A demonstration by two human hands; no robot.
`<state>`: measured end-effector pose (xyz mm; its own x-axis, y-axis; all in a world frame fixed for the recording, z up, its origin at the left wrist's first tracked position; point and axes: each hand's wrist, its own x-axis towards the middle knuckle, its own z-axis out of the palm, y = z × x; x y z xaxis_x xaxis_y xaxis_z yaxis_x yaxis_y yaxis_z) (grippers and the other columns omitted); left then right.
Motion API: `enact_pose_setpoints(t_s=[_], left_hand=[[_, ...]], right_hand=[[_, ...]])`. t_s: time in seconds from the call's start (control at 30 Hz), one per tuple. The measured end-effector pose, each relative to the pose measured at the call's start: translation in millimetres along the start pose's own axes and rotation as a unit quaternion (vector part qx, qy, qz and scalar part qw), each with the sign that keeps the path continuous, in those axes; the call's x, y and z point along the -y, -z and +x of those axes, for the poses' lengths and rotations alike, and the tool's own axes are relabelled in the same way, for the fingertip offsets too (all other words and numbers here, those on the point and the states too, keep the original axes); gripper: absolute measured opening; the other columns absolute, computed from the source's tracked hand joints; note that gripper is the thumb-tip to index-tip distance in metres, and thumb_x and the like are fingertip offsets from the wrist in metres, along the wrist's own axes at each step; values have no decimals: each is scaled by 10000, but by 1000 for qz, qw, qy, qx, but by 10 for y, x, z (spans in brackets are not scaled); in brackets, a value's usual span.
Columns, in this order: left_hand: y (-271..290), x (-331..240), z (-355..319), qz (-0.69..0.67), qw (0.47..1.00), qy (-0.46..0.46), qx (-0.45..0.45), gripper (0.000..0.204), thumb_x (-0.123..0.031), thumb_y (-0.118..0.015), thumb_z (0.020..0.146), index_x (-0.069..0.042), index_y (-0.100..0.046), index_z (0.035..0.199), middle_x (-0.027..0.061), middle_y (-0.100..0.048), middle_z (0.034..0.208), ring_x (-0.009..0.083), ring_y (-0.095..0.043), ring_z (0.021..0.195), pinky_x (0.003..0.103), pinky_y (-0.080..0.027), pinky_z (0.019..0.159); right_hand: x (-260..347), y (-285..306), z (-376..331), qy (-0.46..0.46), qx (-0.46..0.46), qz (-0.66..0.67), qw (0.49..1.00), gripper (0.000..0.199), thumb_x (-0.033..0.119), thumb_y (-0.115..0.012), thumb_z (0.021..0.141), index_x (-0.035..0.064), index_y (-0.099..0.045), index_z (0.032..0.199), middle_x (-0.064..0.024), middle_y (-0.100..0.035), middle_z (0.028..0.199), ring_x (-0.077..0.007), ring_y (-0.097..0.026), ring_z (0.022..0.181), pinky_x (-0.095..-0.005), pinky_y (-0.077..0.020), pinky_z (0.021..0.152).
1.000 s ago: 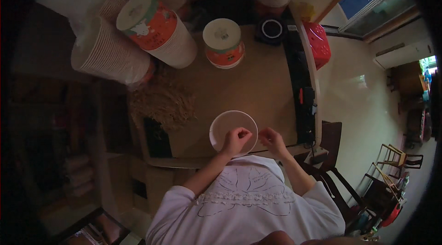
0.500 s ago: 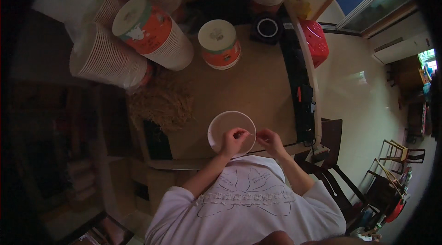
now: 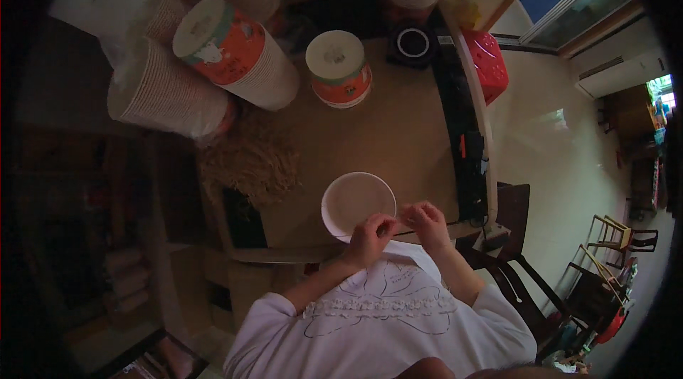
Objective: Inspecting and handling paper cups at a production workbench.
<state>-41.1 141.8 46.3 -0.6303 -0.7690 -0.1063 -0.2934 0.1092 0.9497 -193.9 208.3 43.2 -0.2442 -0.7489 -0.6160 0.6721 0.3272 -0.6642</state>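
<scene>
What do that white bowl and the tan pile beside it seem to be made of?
The white bowl looks like thin paper or plastic: matte, pale, with a fine rolled rim. The tan pile looks like loose straw or plant fibre: stringy and frayed.

A white bowl (image 3: pixel 358 202) is seen on the brown bench (image 3: pixel 398 137), near its front edge. The left hand (image 3: pixel 371 235) is placed at the bowl's near rim, and the right hand (image 3: pixel 425 221) is held just beside it, fingers bent. Farther back, a white tub with an orange band (image 3: pixel 339 68) and large paper rolls (image 3: pixel 235 51) are seen.
</scene>
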Motion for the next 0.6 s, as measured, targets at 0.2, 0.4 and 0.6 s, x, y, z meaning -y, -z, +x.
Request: enact_pose_setpoints(t_s=[0.2,0.4,0.6], left_hand=[[-74,120,38,242,970,-26,-3,307,-134,-652,724,-78,-540,1005,90,-570,856,271,-595,734,365,-492,630],[124,143,135,181,982,24,-42,309,-78,-634,683,-77,-551,980,92,-568,860,276,-592,769,371,-488,637],[345,117,168,128,988,47,-66,205,-40,-618,680,-51,-582,882,91,-565,786,223,-577,661,331,-465,586]], right_hand=[[106,143,82,23,84,40,995,85,73,-571,852,10,-576,909,-90,-625,920,-170,-609,834,-296,-495,763],[-58,-66,266,83,96,-166,978,131,110,-631,816,-11,-625,866,-82,-639,839,-125,-599,782,-255,-485,722],[-177,-236,433,129,88,-226,962,132,92,-621,827,-20,-598,895,-65,-638,828,-122,-608,802,-254,-492,733]])
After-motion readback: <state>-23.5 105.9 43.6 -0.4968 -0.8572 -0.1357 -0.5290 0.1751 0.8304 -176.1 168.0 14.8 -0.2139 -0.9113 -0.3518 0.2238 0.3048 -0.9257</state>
